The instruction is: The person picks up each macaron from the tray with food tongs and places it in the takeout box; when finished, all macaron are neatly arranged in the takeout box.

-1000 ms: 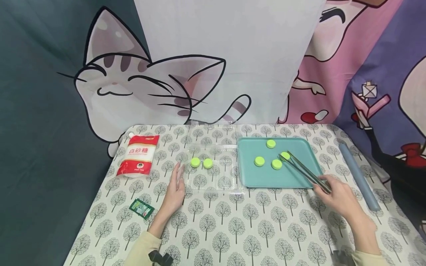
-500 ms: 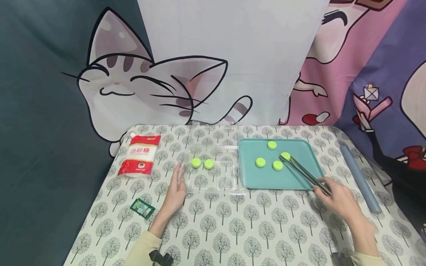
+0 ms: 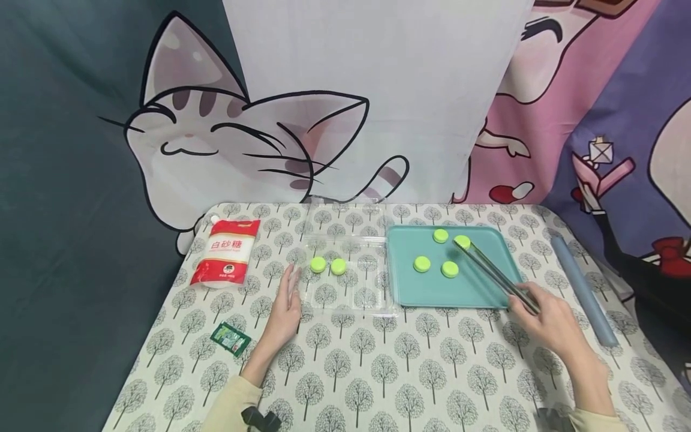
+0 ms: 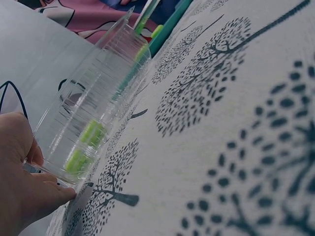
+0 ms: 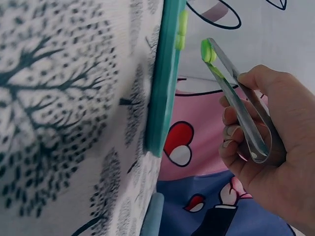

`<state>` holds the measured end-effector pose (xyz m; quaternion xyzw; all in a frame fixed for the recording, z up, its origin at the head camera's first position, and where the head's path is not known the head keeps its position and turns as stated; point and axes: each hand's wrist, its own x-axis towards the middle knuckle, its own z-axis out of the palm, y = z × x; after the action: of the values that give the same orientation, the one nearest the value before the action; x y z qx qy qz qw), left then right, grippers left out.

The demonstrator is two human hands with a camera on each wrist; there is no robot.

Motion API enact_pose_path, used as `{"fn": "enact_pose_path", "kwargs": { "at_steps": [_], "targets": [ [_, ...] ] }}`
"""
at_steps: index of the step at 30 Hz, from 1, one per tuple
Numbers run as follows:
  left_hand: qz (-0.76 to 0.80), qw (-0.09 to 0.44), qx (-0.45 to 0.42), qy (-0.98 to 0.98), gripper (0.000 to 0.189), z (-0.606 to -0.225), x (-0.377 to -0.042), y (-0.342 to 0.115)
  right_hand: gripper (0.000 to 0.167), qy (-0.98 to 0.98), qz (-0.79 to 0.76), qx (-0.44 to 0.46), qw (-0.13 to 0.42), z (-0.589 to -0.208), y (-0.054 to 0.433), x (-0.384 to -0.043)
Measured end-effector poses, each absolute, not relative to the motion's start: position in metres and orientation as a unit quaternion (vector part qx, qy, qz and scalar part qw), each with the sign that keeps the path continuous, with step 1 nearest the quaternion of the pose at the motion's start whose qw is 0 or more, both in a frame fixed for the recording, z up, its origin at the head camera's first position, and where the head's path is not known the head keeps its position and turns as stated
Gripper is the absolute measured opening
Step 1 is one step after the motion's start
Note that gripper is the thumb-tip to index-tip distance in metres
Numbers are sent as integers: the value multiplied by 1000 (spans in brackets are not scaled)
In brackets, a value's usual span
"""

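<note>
The right hand (image 3: pixel 552 321) grips metal tongs (image 5: pixel 236 105) pinching a round, 2-layered, bright lime-green macaron (image 5: pixel 207 51) above the teal tray (image 3: pixel 432 295), where 3 matching macarons (image 3: pixel 450 269) lie. The left hand (image 3: pixel 282 311) holds a clear box (image 3: pixel 345 311) containing 2 more (image 3: pixel 338 266).

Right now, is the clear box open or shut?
Open: the clear box has its lid folded back, behind the two green cookies inside.

The cream sleeves (image 3: pixel 233 403) bear an angular black fitting (image 3: pixel 261 419)

Tongs (image 5: pixel 239 107) grip a green macaron (image 5: pixel 206 50) (seemingly raised).
</note>
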<state>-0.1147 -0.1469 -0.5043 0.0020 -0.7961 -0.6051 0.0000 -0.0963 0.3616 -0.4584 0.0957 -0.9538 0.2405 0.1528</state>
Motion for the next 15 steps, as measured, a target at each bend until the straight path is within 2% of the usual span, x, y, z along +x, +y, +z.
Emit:
{"fn": "enact_pose_path", "kwargs": {
  "at_steps": [7, 15],
  "targets": [
    [-604, 4, 2, -797, 65, -505, -114, -147, 30, -944, 245, 120, 187, -445, 347, -95],
    [-603, -2, 2, -798, 65, -506, -114, -148, 30, -934, 265, 167, 172, -428, 324, -98]
  ]
}}
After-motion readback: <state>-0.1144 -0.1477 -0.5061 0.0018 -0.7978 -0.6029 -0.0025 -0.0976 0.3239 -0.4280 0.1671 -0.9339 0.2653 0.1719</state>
